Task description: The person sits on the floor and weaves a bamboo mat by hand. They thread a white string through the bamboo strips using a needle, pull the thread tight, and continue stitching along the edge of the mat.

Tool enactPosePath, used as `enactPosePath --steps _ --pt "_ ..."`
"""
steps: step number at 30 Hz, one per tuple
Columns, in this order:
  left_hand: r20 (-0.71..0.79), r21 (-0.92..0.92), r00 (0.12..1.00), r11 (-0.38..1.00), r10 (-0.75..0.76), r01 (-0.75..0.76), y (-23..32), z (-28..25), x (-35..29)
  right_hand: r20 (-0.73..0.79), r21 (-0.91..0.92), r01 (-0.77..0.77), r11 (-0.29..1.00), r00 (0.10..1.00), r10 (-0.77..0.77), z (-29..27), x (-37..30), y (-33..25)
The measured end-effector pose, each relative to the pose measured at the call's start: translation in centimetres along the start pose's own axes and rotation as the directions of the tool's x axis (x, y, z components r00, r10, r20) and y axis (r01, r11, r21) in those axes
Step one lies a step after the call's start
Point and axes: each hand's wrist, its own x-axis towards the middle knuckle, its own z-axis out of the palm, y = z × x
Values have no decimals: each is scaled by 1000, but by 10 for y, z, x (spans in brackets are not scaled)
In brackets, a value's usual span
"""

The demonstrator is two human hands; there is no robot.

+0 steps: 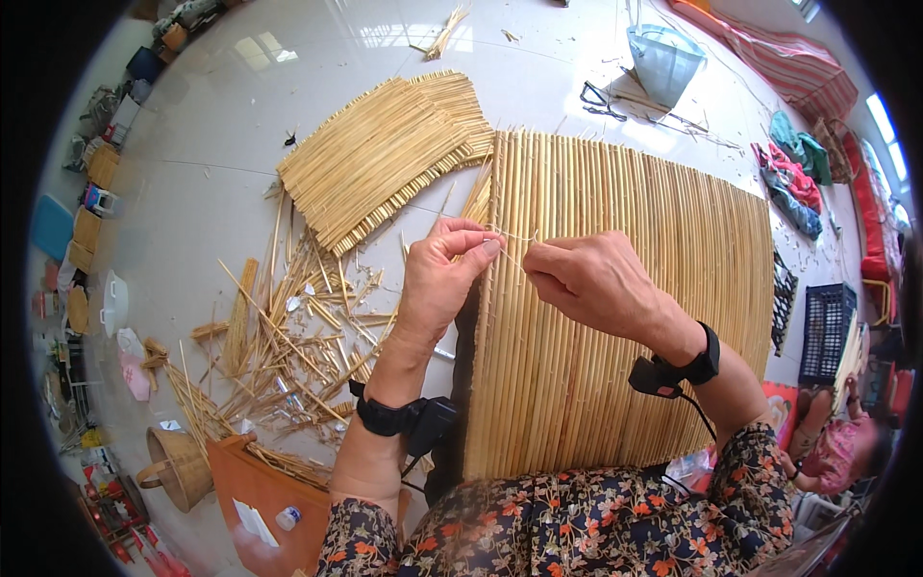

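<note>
A large mat of straw-coloured reed stalks (pixel 577 394) lies in front of me, the stalks lined up side by side. At its left edge my left hand (pixel 433 284) pinches a thin pale string (pixel 512 257) between thumb and forefinger. My right hand (pixel 598 288) is closed over the mat, a little to the right, and grips the same string. The string runs slack and looped between both hands. My right fingertips are partly hidden by the curled hand.
Stacked smaller reed mats (pixel 375 159) lie beyond on the floor. Loose stalks and scraps (pixel 308 337) litter the left side. A wicker basket (pixel 183 468) and an orange-brown stool (pixel 274 514) stand near left. Far right are a translucent bucket (pixel 665 67) and a dark crate (pixel 827 332); another person (pixel 836 447) sits near right.
</note>
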Motion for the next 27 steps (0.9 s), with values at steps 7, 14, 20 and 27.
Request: enactPosePath --steps 7,14,20,27 --pt "7 29 1000 1000 -3 2 0 -3 1 -140 17 38 999 990 -35 16 23 14" --pt "67 -13 997 999 -44 45 4 -7 0 -157 95 -18 995 987 32 39 35 26" --pt "185 17 979 996 -89 87 20 -14 -1 -133 117 -50 992 989 66 38 32 26" --pt "55 -40 998 998 -36 38 7 -7 -2 -123 107 -2 994 992 15 36 35 25"
